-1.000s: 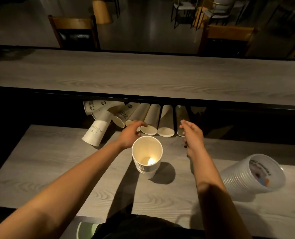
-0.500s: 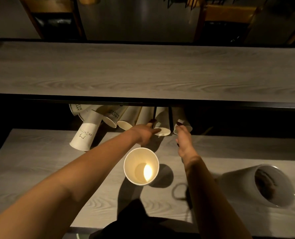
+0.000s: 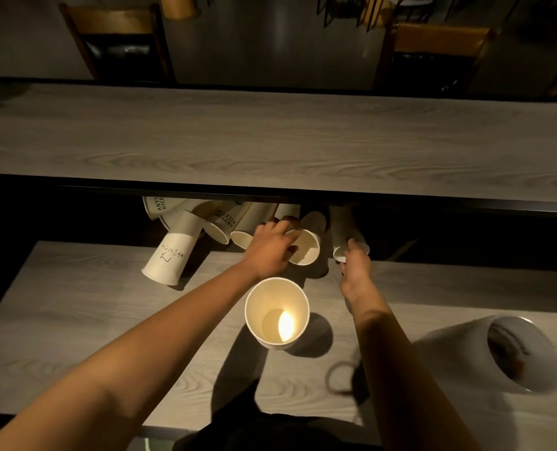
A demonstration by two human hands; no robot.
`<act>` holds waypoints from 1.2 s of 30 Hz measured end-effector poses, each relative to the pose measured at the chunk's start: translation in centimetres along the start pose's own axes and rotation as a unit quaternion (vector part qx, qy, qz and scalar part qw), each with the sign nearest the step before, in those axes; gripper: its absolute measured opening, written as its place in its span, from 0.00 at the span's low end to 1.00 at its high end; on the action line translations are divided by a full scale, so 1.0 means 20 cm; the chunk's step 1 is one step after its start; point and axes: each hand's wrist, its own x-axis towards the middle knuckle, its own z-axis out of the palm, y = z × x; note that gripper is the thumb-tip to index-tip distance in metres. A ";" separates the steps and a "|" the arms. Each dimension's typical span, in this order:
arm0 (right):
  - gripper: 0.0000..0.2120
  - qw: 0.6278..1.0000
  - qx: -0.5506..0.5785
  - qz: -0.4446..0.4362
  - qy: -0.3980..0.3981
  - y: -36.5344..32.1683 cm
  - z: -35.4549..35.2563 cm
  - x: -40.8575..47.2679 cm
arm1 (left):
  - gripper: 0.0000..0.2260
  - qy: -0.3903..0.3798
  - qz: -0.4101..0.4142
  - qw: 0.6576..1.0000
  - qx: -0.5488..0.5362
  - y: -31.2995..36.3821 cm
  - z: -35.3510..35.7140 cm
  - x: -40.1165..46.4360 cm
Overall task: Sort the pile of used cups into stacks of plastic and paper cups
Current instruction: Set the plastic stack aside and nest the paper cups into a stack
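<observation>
While both arms reach to the far edge of the pale grey wood-grain lower table [image 3: 75, 320], the heap of white paper cups lying on their sides [image 3: 212, 219] has been pushed further back under the grey shelf [image 3: 270, 141] than it lay a second ago, with one printed white paper cup [image 3: 169, 255] jutting out at the left. Next comes the left hand [image 3: 270, 247], which a moment back only hovered and now curls its fingers over the rim of a plain white paper cup on its side [image 3: 304, 247]. Nearer me stands the upright stack of white paper cups [image 3: 277, 312], untouched. To its right, the right hand [image 3: 355, 268] pinches the rim of another tipped white paper cup [image 3: 347, 236]. Far right lies the toppled stack of clear plastic cups [image 3: 505, 349]. Two more paper cups look ready to join the stack.
</observation>
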 end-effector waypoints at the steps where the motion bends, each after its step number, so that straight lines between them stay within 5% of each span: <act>1: 0.25 1.000 -0.016 -0.019 0.010 0.00 0.00 -0.02 | 0.20 0.041 -0.017 0.999 -0.021 0.00 -0.02 -0.02; 6: 0.19 0.982 -0.105 -0.155 -0.003 0.05 -0.04 -0.17 | 0.19 0.201 -0.145 0.947 -0.203 -0.01 -0.07 -0.20; 10: 0.17 0.947 -0.194 -0.256 0.005 0.09 -0.07 -0.31 | 0.19 0.284 -0.298 0.854 -0.317 0.00 -0.06 -0.39; 14: 0.17 0.907 -0.261 -0.329 0.010 0.08 -0.08 -0.41 | 0.17 0.321 -0.466 0.674 -0.475 -0.02 -0.04 -0.54; 19: 0.17 0.865 -0.304 -0.398 0.021 0.06 -0.09 -0.51 | 0.08 0.324 -0.520 0.410 -0.675 -0.02 -0.06 -0.73; 24: 0.16 0.848 -0.296 -0.441 -0.006 0.03 -0.11 -0.57 | 0.11 0.333 -0.455 0.282 -0.776 0.02 -0.18 -0.81; 26: 0.17 0.844 -0.291 -0.451 -0.012 0.01 -0.11 -0.60 | 0.14 0.336 -0.409 0.280 -0.801 0.04 -0.25 -0.82; 29: 0.15 0.837 -0.281 -0.468 -0.010 -0.02 -0.12 -0.63 | 0.16 0.332 -0.346 0.334 -0.811 0.03 -0.37 -0.83; 33: 0.11 0.839 -0.280 -0.466 -0.017 -0.07 -0.13 -0.68 | 0.11 0.302 -0.338 0.518 -0.725 0.04 -0.57 -0.85; 36: 0.12 0.835 -0.271 -0.477 -0.031 -0.09 -0.13 -0.71 | 0.11 0.301 -0.308 0.619 -0.657 0.08 -0.76 -0.84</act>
